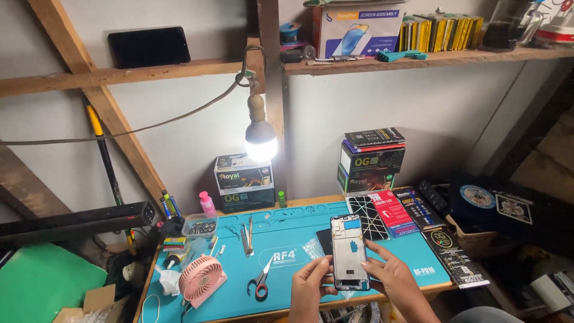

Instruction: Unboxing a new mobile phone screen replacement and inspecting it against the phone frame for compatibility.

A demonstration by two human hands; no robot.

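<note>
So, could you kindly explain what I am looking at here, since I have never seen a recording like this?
This is a single picture from a camera worn on a person's head, looking down at their own two bare hands; there is no machine. The left hand and right hand together hold an opened phone frame upright above a blue work mat. On the mat lie scissors, tweezers and a small pink fan. A lit bulb hangs above, stacked boxes stand against the wall, and a wooden shelf higher up carries more boxes.
</note>
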